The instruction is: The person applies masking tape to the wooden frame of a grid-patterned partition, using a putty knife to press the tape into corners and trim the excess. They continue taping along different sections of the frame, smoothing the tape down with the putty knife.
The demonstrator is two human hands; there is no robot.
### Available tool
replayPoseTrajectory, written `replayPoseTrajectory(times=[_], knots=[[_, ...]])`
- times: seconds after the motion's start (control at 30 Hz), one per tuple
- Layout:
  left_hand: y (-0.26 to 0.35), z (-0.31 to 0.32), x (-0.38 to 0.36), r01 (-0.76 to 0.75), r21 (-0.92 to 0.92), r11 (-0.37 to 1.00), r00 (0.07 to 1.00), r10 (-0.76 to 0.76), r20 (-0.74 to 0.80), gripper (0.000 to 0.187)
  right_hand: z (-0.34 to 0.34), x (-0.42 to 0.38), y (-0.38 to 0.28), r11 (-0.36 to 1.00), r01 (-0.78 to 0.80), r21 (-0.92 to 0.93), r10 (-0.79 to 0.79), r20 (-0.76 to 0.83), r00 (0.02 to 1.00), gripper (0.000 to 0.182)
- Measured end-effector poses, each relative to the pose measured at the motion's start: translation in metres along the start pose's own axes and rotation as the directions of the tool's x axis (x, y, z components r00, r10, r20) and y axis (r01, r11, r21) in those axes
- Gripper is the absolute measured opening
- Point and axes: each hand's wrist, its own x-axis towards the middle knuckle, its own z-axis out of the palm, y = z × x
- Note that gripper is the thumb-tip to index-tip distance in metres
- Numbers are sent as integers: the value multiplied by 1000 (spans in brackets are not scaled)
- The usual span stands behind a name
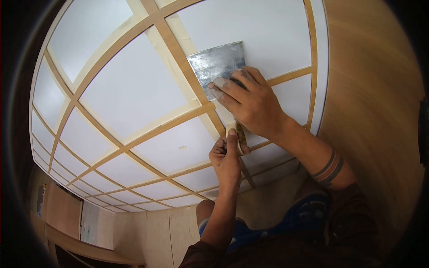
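Note:
My right hand (pixel 257 100) grips a wide metal putty knife (pixel 214 60), its fingers pressed on the blade. The blade lies against the white panel and overlaps a wooden strip (pixel 174 49). Just below, my left hand (pixel 225 158) is closed around a roll of masking tape (pixel 241 136), thumb on its outer face. A pale length of tape runs from the roll up toward the putty knife; its upper end is hidden behind the blade and fingers. Cream masking tape (pixel 172 76) lines the white panel (pixel 129 85) beside several wooden strips.
The lattice of wooden strips and white panels curves away to the left. A plywood surface (pixel 371 67) stands on the right. Below are a wooden floor (pixel 156 232), my legs in blue shorts (pixel 290 219), and a wooden frame or shelf (pixel 89 250) at lower left.

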Motion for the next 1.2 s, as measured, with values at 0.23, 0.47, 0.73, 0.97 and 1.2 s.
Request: replayPoseTrajectory(times=[0.23, 0.47, 0.73, 0.97, 1.2], knots=[[0, 1, 1, 1, 25, 1000, 1000, -1, -16, 33, -1, -8, -2, 999, -15, 31, 14, 31, 999, 35], [-3, -2, 1, -9, 7, 1000, 1000, 9, 22, 34, -2, -19, -6, 998, -22, 51, 19, 54, 998, 37], [-2, -1, 1, -25, -2, 1000, 1000, 25, 13, 33, -8, -27, -10, 997, -32, 70, 25, 102, 994, 39], [-3, -3, 1, -24, -36, 999, 1000, 24, 7, 31, -10, -37, -15, 996, -53, 68, 43, 146, 988, 32], [-2, -4, 1, -22, -22, 1000, 1000, 22, 11, 31, -9, -44, -21, 995, -69, 77, 57, 143, 988, 41]])
